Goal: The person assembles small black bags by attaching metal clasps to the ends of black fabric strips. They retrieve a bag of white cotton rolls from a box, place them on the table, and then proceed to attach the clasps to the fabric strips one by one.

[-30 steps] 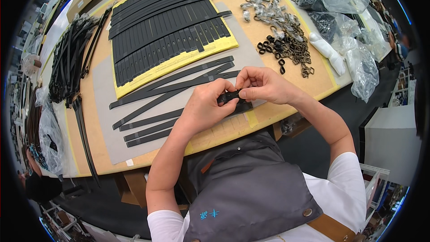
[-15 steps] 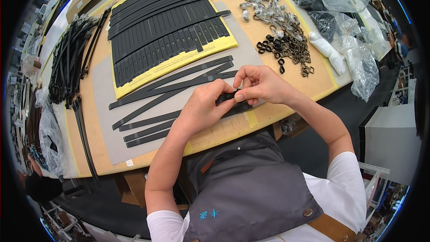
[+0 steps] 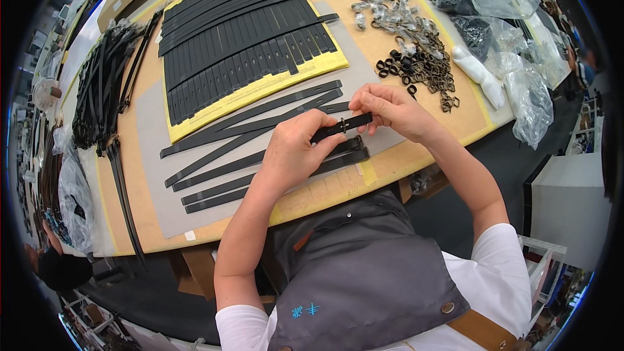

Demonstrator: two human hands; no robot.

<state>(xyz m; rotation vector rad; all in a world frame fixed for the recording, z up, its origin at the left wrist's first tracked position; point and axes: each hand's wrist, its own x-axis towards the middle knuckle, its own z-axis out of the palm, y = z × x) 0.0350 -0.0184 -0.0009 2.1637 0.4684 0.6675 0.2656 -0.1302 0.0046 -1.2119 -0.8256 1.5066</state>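
Observation:
A black strap [image 3: 325, 132] is stretched between my two hands above the near edge of the work table. Around it, close to its end, sits a small dark metal buckle [image 3: 343, 125]. My left hand [image 3: 292, 148] pinches the strap to the left of the buckle, thumb below and fingers above. The strap's short end is pinched in my right hand [image 3: 394, 114]. Beneath my hands, more loose black straps [image 3: 273, 109] lie on a grey sheet [image 3: 153, 162], some crossing each other. My left hand covers part of them.
Beyond, a yellow board [image 3: 179, 131] carries rows of black straps. Bronze-coloured buckles [image 3: 429, 65] and plastic-wrapped pieces [image 3: 393, 16] lie scattered at right, beside a white cloth roll [image 3: 480, 78] and clear plastic bags [image 3: 530, 107]. A bundle of black straps [image 3: 101, 91] hangs over the left edge.
My hands have drawn apart, the right one moving up and to the right. The buckle and strap end, hidden between my fingers before, now show.

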